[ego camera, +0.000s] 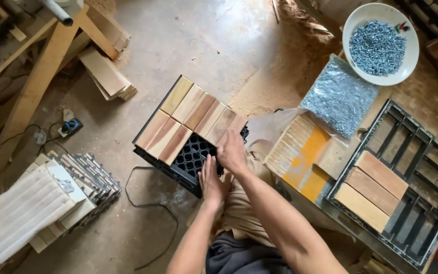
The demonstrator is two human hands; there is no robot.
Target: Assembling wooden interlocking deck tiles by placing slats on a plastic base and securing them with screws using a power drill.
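Looks like mid-assembly: left hand [210, 178] flat and open on the black plastic grid tile [191, 161], right hand [231, 151] pinching the last wooden slat [235, 126], which probably needs seating next.

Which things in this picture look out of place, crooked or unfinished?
The black plastic grid tile on the floor is only partly covered: wooden slats fill its far side, while the near corner under the left hand and right hand shows bare grid. Sawdust is spread over the floor. Nothing looks broken.
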